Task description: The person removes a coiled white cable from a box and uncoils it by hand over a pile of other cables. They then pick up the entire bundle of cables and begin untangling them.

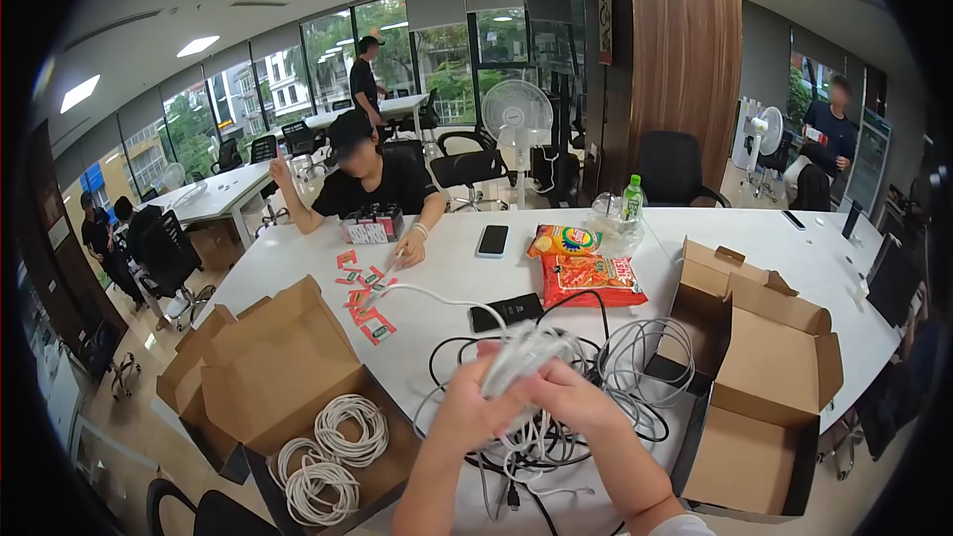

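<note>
1. Step in hand, judged: coiling. Left hand (467, 407) and right hand (571, 399) were both closed around a half-wound bundle of white cable (524, 355), held just above the white table (695, 238).
2. Beneath the hands lay a tangle of loose black and white cables (615, 377), touching the table.
3. Open brown cardboard box at left (298, 377) held three finished white cable coils (333, 452).
4. Empty open cardboard box at right (764, 377) stood beside the tangle.
5. Next move probably calls for: keeping the loops tight w/ one hand, wrapping the free tail w/ the other, w/o snagging the tangle.
</note>
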The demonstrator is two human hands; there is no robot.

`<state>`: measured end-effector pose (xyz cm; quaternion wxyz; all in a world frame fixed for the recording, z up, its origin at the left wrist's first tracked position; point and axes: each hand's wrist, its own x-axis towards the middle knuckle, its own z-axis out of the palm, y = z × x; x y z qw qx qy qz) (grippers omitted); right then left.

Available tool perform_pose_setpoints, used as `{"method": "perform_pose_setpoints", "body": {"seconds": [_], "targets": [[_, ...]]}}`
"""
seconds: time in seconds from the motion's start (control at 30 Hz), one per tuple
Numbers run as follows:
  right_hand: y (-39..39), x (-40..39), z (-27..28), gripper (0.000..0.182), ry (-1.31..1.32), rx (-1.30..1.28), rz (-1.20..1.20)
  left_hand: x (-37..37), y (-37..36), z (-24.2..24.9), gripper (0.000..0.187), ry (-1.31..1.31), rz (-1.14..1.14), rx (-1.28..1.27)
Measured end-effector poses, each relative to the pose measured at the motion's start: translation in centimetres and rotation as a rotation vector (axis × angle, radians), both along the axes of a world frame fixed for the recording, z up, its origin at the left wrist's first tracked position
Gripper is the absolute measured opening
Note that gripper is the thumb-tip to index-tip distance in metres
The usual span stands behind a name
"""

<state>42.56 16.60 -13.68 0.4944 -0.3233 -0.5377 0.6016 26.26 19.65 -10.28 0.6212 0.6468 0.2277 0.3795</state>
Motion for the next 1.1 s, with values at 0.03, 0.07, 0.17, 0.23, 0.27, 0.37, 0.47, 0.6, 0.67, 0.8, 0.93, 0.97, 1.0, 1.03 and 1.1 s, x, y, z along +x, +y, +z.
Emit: {"method": "perform_pose_setpoints", "body": {"seconds": [0.03, 0.07, 0.17, 0.23, 0.27, 0.37, 0.47, 0.6, 0.67, 0.8, 0.93, 0.97, 1.0, 1.03, 1.1], "targets": [[-0.6, 0.5, 1.6, 0.042, -0.253, 0.107, 0.057, -0.1, 0.2, 0.1, 0.022, -0.026, 0.092, 0.017], [-1.7, -0.1, 1.6, 0.038, -0.229, 0.33, -0.123, -0.2, 0.6, 0.1, 0.023, -0.099, 0.133, -0.022], [-2.4, 1.5, 1.8, 0.037, -0.388, 0.532, -0.367, -0.8, 1.1, -1.2, 0.026, -0.308, 0.149, -0.164], [-0.6, 1.9, 0.5, 0.035, -0.086, 0.662, -0.589, -0.7, 2.4, -1.2, 0.027, -0.494, 0.004, -0.204], [-0.2, 2.0, 0.5, 0.035, 0.074, 0.725, -0.693, -0.8, 2.6, -1.0, 0.03, -0.52, -0.025, -0.245], [0.7, 2.5, 1.4, 0.029, -0.051, 0.489, -0.678, -0.9, 3.0, -1.4, 0.035, -0.611, -0.121, -0.384], [0.5, 2.8, 1.0, 0.036, -0.187, 0.337, -0.472, -1.1, 3.8, -2.1, 0.034, -0.79, -0.269, -0.454], [-0.7, 4.5, 1.1, 0.041, -0.559, 0.353, -0.259, -1.1, 3.7, -1.6, 0.033, -0.874, -0.041, -0.367], [-1.8, 5.1, 2.2, 0.042, -0.799, 0.327, -0.243, -1.6, 4.4, -1.8, 0.032, -0.851, 0.126, -0.28], [-2.1, 5.9, 3.0, 0.031, -0.696, 0.364, -0.021, -2.5, 5.1, -0.9, 0.027, -0.858, 0.333, -0.306], [2.9, 4.5, 0.0, 0.02, -0.327, 0.302, -0.521, -4.0, 5.8, -0.9, 0.023, -0.942, 0.27, -0.399], [5.1, 4.7, -0.3, 0.021, -0.535, 0.354, -0.611, -4.4, 5.9, -1.1, 0.022, -0.954, 0.25, -0.391], [7.7, 5.1, -0.7, 0.023, -0.739, 0.399, -0.7, -4.7, 5.8, -1.1, 0.022, -0.95, 0.246, -0.374], [10.7, 5.5, -1.8, 0.031, -0.981, 0.495, -0.731, -4.7, 5.7, -1.0, 0.021, -0.943, 0.239, -0.359], [16.4, 6.4, -4.4, 0.047, -1.37, 0.522, -0.623, -4.7, 5.4, -0.7, 0.02, -0.944, 0.222, -0.342]]}}
